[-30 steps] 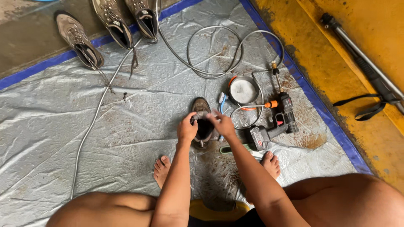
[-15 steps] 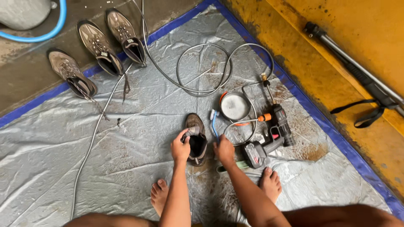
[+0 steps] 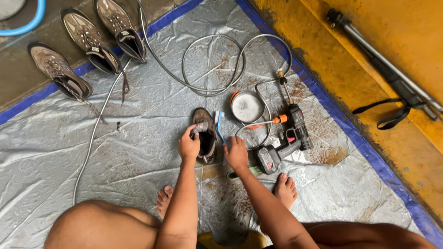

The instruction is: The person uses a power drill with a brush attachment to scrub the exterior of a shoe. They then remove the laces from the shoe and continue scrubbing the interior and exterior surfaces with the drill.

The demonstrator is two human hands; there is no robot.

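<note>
Grey plastic sheeting (image 3: 138,152), creased, mud-stained and edged in blue, covers the ground where a person crouches barefoot, seen from above, with a yellow-painted floor (image 3: 406,152) running along the right edge. At the centre of the sheet lies a brown boot (image 3: 206,134), toe pointing away from the person. The left hand (image 3: 188,146) is curled around the boot's near rim, fingers hooked over the collar and gripping it. The right hand (image 3: 236,153) rests just to the right of the boot, fingers loosely bent over the handle end of a blue-and-white brush (image 3: 219,123) that lies alongside the boot; whether the fingers have closed on the handle cannot be told from this angle.

Just right of that hand sits a black cordless spray gun (image 3: 288,140) with an orange fitting, its nozzle pointing away, and beyond it a round white lid (image 3: 246,107) with an orange rim. A thin grey hose (image 3: 217,69) loops across the sheet above these and trails off to the lower left. Three more brown boots (image 3: 92,44) lie in a row at the upper left, straddling the sheet's blue border, one with its laces spilling onto the plastic. A metal pole (image 3: 383,60) with a black strap rests on the yellow floor at the upper right.
</note>
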